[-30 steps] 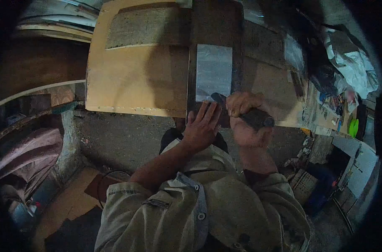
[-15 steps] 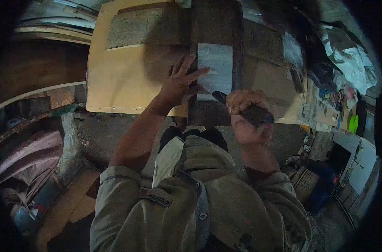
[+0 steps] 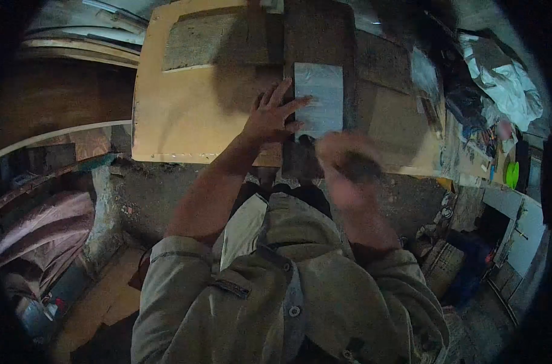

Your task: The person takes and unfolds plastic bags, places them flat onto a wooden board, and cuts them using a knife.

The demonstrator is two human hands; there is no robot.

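A pale rectangular sheet (image 3: 324, 91) lies on a dark board (image 3: 294, 42) that rests on the table (image 3: 185, 121). My left hand (image 3: 271, 116) is spread at the sheet's left edge, with some fingertips over it. Just below the sheet, at its lower right, my right hand (image 3: 347, 164) is wrapped round a dark tool (image 3: 362, 168), blurred by motion. The tool's dark tip (image 3: 306, 140) reaches the sheet's bottom edge. Whether the tip touches the sheet cannot be made out.
A brown panel (image 3: 221, 42) lies at the table's back left. White and black plastic bags (image 3: 500, 79) and a bright green round object (image 3: 512, 175) are at the right. Pink cloth (image 3: 51, 233) hangs at the lower left.
My left hand has moved up and left from the sheet's bottom edge to its left side, its fingers spreading. My right hand, still round the tool, has shifted slightly left with the tip.
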